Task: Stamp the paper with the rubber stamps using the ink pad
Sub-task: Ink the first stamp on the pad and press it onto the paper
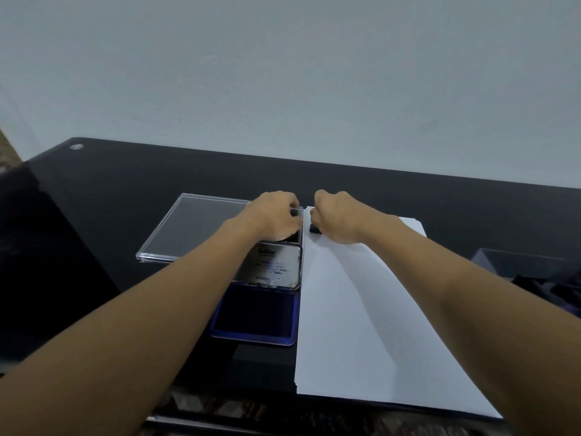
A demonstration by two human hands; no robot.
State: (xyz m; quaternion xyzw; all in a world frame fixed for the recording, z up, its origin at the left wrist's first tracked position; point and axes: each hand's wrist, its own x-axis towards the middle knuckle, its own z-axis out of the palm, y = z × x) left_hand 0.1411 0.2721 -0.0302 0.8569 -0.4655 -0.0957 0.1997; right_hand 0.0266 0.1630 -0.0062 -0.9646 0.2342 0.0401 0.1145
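A white paper (pixel 361 309) lies on the right half of the black table (pixel 125 190). My right hand (pixel 338 217) is closed in a fist on a small black rubber stamp (pixel 314 229), which stands on the paper's far left corner. The ink pad (pixel 256 313) lies open left of the paper, showing dark blue felt, with its metal lid (pixel 273 265) folded back. Beyond the lid sits a clear stamp box (pixel 298 237) with dark contents. My left hand (pixel 276 215) covers this box with its fingers curled at the far corner. What those fingers hold is hidden.
The clear plastic box lid (pixel 195 228) lies flat to the left of my left hand. A dark open container (pixel 534 278) with dark pieces sits at the right edge. A pale wall rises behind the table. The table's front edge runs just below the paper.
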